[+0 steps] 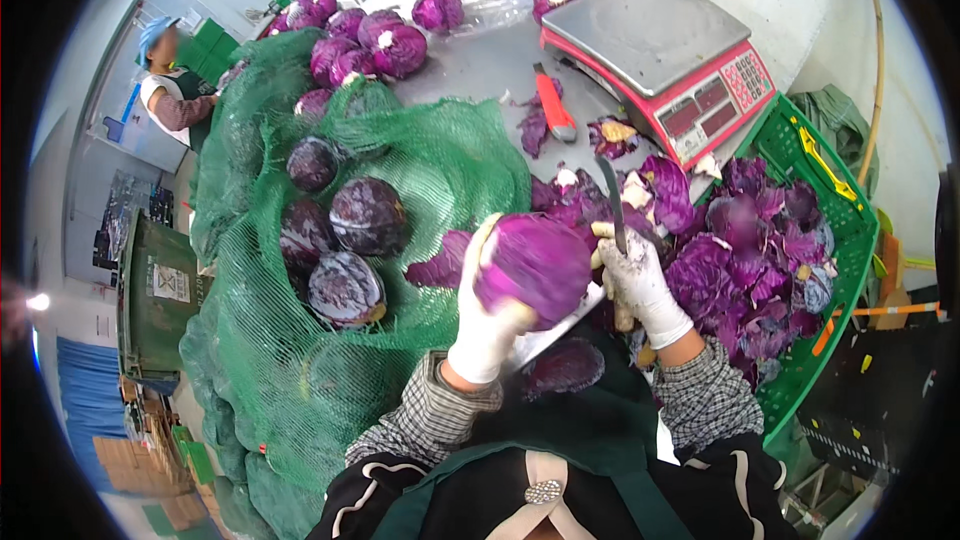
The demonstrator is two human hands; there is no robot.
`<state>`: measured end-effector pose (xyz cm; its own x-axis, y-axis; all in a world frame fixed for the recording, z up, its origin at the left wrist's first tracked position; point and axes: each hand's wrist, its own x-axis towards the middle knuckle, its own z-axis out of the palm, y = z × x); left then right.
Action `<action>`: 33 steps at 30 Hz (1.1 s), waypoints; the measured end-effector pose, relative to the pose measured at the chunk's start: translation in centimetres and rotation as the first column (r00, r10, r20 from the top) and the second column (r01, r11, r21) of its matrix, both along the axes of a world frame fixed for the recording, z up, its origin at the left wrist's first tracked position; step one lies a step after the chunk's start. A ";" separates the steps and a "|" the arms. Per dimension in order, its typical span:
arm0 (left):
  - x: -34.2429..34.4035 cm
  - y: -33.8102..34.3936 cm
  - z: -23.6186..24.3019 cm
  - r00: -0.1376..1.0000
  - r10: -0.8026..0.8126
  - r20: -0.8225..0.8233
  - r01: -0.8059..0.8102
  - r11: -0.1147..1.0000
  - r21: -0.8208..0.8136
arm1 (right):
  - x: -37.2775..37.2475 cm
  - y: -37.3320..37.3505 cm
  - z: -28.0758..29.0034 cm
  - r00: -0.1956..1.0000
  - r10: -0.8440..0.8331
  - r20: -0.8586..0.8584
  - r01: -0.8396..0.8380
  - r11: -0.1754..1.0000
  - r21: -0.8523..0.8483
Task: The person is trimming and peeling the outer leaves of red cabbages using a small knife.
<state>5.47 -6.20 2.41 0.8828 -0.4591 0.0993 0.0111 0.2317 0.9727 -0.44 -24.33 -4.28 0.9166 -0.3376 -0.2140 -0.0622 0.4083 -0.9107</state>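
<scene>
- Left: an open green mesh sack [455,155] is laid with its mouth spread, presumably so that its contents can be reached easily; the netting is thin, slack and rumpled.
- Left of centre: whole dark cabbages [368,216] are cradled in the mesh; they are round and firm-looking, with a dull, whitish bloom.
- Upper left: glossier purple cabbages [398,50] are grouped on the grey tabletop [455,75], probably to be kept apart from the duller ones.
- Centre: one bright purple cabbage [540,270], slightly blurred, is held by the gloved left hand [485,315]; the fingers are curled around its left side and underside, a grip apparently suited to a smooth sphere.
- Right of centre: a narrow, dark-bladed knife [610,195] is gripped upright in the gloved right hand [635,280], its fingers closed about it; the blade is perhaps raised to be kept clear of the cabbage.
- Upper right: a red scale [650,35] with a flat metal platform is set on the tabletop.
- Right: crinkled loose leaves [720,275] are heaped in a rigid green plastic crate [850,285], likely placed near for easy discarding.
</scene>
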 end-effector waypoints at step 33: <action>41.4 -28.6 3.5 0.833 0.300 0.464 -0.425 0.884 0.193 | -0.1 0.1 0.9 0.994 0.005 -0.110 -0.051 0.906 -0.421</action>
<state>46.84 -34.78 5.96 0.8961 -0.1771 0.4070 -0.4323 -0.1406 0.8907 -0.52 -24.27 -3.41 0.9074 -0.3921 -0.1515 -0.1717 -0.0166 -0.9850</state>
